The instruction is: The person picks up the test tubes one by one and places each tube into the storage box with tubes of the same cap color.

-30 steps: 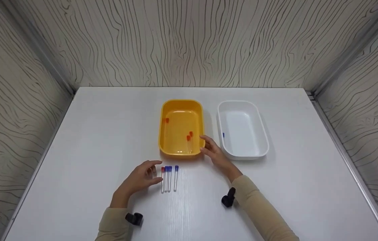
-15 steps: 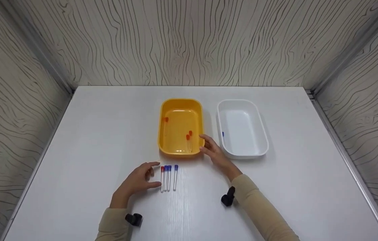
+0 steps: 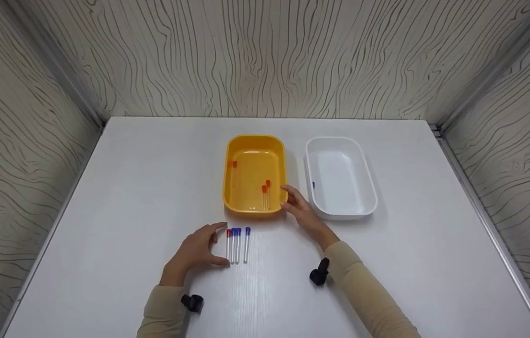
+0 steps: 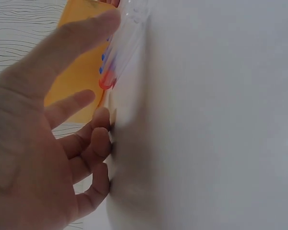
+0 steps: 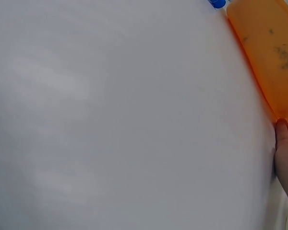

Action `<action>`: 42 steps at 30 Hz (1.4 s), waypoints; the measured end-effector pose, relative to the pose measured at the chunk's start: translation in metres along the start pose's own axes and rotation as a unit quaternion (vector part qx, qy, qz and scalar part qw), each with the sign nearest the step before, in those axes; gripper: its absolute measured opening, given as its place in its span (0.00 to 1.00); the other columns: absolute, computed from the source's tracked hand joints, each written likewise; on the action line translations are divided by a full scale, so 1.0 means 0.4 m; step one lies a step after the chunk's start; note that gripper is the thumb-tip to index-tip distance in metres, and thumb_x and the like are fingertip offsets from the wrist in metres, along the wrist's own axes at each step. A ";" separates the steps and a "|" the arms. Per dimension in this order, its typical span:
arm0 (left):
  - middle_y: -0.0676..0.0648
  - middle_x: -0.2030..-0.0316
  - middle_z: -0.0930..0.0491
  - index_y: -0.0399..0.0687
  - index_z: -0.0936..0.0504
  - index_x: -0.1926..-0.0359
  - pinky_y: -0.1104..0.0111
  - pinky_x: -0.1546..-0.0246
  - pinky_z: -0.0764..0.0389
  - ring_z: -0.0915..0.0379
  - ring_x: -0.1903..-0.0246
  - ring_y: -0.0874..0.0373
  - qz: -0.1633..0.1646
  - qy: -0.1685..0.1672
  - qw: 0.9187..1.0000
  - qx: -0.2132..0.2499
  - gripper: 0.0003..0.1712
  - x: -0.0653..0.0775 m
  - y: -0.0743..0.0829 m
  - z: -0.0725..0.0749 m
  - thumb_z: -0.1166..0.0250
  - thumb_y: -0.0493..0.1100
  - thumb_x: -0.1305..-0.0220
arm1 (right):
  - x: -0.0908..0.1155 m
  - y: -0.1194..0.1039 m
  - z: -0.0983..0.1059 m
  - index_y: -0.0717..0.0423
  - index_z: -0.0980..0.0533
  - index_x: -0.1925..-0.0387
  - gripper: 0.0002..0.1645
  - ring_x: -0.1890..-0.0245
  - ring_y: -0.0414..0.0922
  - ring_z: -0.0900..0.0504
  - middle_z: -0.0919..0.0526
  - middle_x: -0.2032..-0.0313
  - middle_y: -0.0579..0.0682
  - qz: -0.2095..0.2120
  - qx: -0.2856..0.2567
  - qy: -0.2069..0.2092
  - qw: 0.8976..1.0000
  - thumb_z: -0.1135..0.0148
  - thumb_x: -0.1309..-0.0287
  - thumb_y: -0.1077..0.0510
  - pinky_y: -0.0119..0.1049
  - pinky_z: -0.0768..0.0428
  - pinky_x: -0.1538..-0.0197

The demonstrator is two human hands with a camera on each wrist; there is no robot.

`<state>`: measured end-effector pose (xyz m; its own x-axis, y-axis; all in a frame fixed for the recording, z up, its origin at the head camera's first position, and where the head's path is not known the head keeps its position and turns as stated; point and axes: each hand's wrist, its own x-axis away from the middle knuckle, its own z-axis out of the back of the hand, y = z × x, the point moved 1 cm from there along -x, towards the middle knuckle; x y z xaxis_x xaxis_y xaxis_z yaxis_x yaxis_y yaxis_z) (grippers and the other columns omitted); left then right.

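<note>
My left hand (image 3: 195, 249) is beside a row of thin clear capped tubes on the table. Its thumb and index finger are spread near the two ends of the red-capped tube (image 3: 228, 241), the leftmost one. In the left wrist view, its other fingers are bent with their tips close to the tabletop. Two blue-capped tubes (image 3: 237, 244) lie right next to the red one, and another blue-capped tube (image 3: 246, 246) lies a little apart. My right hand (image 3: 303, 213) touches the right wall of the yellow tray (image 3: 248, 173) with its fingertips. That tray holds three red-capped tubes (image 3: 264, 189).
Right of the yellow tray stands a white tray (image 3: 342, 188), with a blue cap (image 3: 313, 185) showing at its left wall. The white table (image 3: 152, 164) is enclosed by wood-patterned panels (image 3: 255, 61) at the back and sides.
My left thumb has shifted toward the lower end of the red-capped tube, and the index finger is close by its cap. The right hand stays at the yellow tray. The head view has tilted slightly.
</note>
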<state>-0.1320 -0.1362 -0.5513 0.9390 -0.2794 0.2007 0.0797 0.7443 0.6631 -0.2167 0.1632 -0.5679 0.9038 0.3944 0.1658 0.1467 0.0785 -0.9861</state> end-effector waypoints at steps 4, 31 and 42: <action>0.52 0.64 0.29 0.57 0.32 0.33 0.65 0.58 0.33 0.37 0.62 0.59 0.009 -0.005 1.000 -0.009 0.56 -0.004 0.006 -0.001 0.18 0.56 0.67 | -0.001 0.005 0.003 0.46 0.46 0.28 0.33 0.26 0.54 0.42 0.46 0.25 0.55 -0.001 -0.006 0.011 1.000 0.49 0.31 0.54 0.51 0.44 0.25; 0.51 0.52 0.25 0.61 0.29 0.36 0.52 0.43 0.31 0.33 0.54 0.56 0.021 -0.002 0.998 -0.054 0.54 -0.010 0.004 -0.017 0.17 0.54 0.69 | 0.002 0.001 0.001 0.49 0.47 0.28 0.34 0.26 0.54 0.44 0.46 0.26 0.58 0.007 -0.022 0.002 1.000 0.48 0.31 0.54 0.48 0.44 0.25; 0.49 0.62 0.28 0.52 0.31 0.35 0.66 0.58 0.31 0.36 0.61 0.58 -0.003 -0.034 0.999 0.030 0.53 -0.006 0.005 0.022 0.17 0.51 0.66 | 0.001 0.002 0.001 0.49 0.47 0.27 0.34 0.27 0.54 0.42 0.46 0.26 0.58 0.008 0.001 0.004 1.000 0.49 0.30 0.56 0.41 0.38 0.27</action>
<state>-0.1371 -0.1395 -0.5442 0.9138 -0.3248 0.2437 0.0626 0.7058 0.7057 -0.2162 0.1638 -0.5687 0.9094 0.3879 0.1500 0.1315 0.0740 -0.9886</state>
